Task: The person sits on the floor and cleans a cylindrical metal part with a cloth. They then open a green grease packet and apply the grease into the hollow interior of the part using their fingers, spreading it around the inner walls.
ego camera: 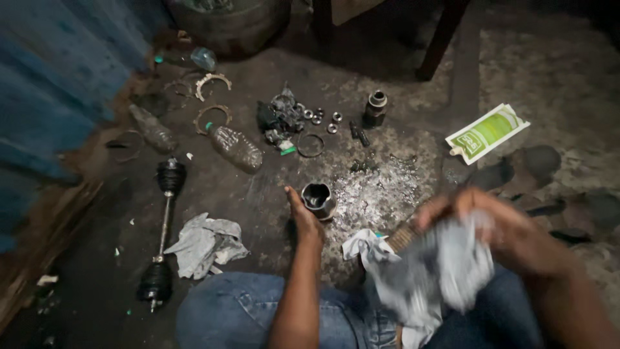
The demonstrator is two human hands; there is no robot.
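My left hand [303, 216] reaches forward over my knee and grips the side of a metal cup-shaped joint housing [319, 199] standing on the dirty floor. My right hand [491, 223] is blurred and closed on a grey rag [445, 265] bunched over my lap. A wooden handle [402, 238] pokes out from under the rag, its far end hidden.
A drive axle [163, 229] with rubber boots lies at left beside a crumpled rag [205, 244]. Plastic bottles [236, 147], metal rings, bearings and a small cylinder [375, 107] are scattered ahead. A green and white pouch [487, 133] lies at right. Blue wall at left.
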